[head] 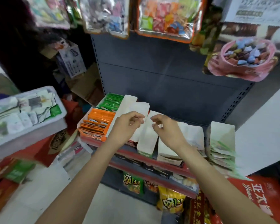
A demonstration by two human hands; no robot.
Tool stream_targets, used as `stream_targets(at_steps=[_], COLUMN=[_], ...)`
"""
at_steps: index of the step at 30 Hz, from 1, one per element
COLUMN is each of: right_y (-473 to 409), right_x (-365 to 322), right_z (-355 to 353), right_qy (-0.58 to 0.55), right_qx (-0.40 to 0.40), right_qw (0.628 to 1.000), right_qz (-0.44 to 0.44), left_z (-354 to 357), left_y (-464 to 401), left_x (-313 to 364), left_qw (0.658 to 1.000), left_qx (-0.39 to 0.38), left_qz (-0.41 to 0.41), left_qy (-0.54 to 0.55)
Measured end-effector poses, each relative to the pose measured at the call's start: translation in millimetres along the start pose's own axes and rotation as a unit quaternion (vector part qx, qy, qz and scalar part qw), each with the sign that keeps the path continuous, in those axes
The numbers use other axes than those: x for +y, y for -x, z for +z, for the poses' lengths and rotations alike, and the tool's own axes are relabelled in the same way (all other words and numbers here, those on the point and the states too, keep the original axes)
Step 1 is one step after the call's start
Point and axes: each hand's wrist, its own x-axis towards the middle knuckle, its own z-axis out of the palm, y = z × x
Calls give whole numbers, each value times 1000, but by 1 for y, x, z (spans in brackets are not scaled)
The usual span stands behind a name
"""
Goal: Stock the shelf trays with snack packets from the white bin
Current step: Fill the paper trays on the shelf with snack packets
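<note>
Both hands are held over the white tray (146, 136). The left hand (128, 125) and right hand (164, 126) are curled; what is gripped cannot be told.

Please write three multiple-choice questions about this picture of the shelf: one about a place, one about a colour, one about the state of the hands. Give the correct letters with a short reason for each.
1. Where is the white bin?
A. to the person's left, off the shelf
B. on the shelf, behind the trays
C. hanging above the shelf

2. What colour are the packets in the tray in front of the green packets?
A. blue
B. orange
C. pink

3. What are the two hands doing?
A. both pinch white packets over the shelf
B. both reach into the bin
C. both hang at the sides

Answers: 1 A, the bin sits at the left edge, apart from the shelf. 2 B, orange packets fill that tray. 3 A, the left hand and right hand have fingers curled on white packets.
</note>
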Motion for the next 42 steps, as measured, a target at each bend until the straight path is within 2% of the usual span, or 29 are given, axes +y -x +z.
stream_targets(at_steps=[5, 12, 16, 19, 23, 25, 31, 35, 42], right_y=[-39, -92, -119, -138, -162, -173, -198, -209, -214], right_x=[-100, -225, -273, -296, -309, -311, -320, -325, -335], right_z=[87, 216, 267, 296, 329, 342, 371, 378, 379], right_qy=[26, 57, 62, 52, 44, 31, -7, -41, -65], right_qx=[-53, -123, -166, -198, -237, -246, -186, -190, -154], right_qw=[996, 983, 978, 974, 967, 966, 982, 981, 985], right_qz=[-70, -123, -113, -98, -79, -70, -41, 18, 47], left_z=[-115, -275, -341, -377, -405, -413, -427, -429, -439], left_y=[19, 47, 53, 49, 44, 43, 34, 32, 30], left_x=[-58, -159, -210, -250, -292, -303, -316, -322, -321], left_qw=[994, 965, 945, 926, 903, 894, 898, 916, 955], left_qx=[63, 131, 108, 53, -72, -98, -88, -85, -66], left_qz=[-18, -80, -114, -155, -139, -136, -119, -90, -55], left_qy=[-87, -214, -286, -340, -400, -415, -413, -381, -285])
